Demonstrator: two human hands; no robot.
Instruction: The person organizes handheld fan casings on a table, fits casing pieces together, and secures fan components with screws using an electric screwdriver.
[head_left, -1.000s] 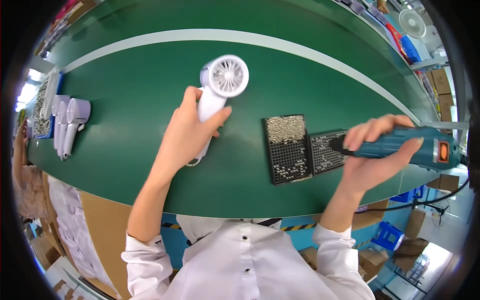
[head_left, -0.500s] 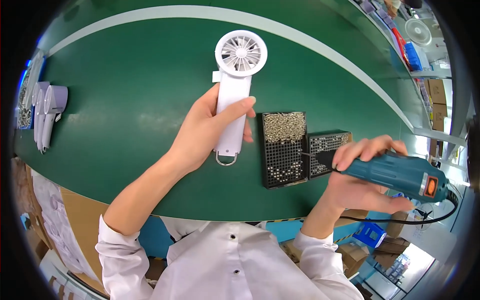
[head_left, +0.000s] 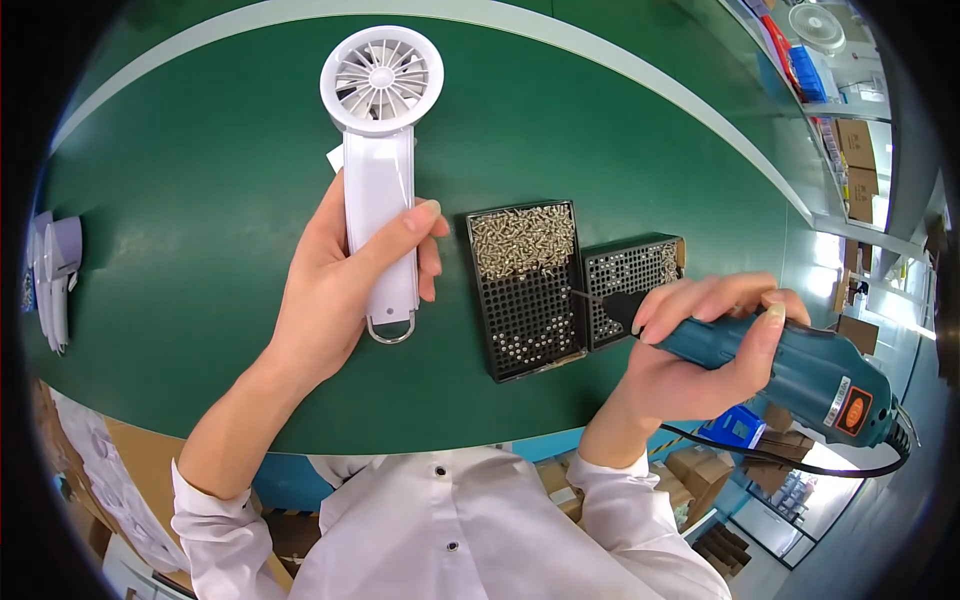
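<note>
My left hand [head_left: 335, 265] is closed round the handle of a white handheld fan [head_left: 381, 190], its round grille up and a metal loop at its lower end. My right hand [head_left: 700, 350] grips a teal electric screwdriver [head_left: 800, 375] with a black cable. Its thin bit points left, over two black screw trays. The nearer, larger screw tray [head_left: 487, 325] has loose screws heaped at its far end and some standing in its holes. Beside it, the smaller screw tray [head_left: 632, 265] holds screws in rows; the screwdriver's black nose partly hides it.
At the left edge of the green table [head_left: 200, 230] stand several more white fans [head_left: 62, 270]. A pale strip [head_left: 600, 50] curves along the far side. To the right are shelves with cardboard boxes [head_left: 857, 165]; a blue bin [head_left: 735, 427] sits beyond the table's near right edge.
The handheld fan and my left hand appear further left in view, with the fan slightly nearer the top. The screwdriver's rear end has dipped, and my right thumb now lies along its body.
</note>
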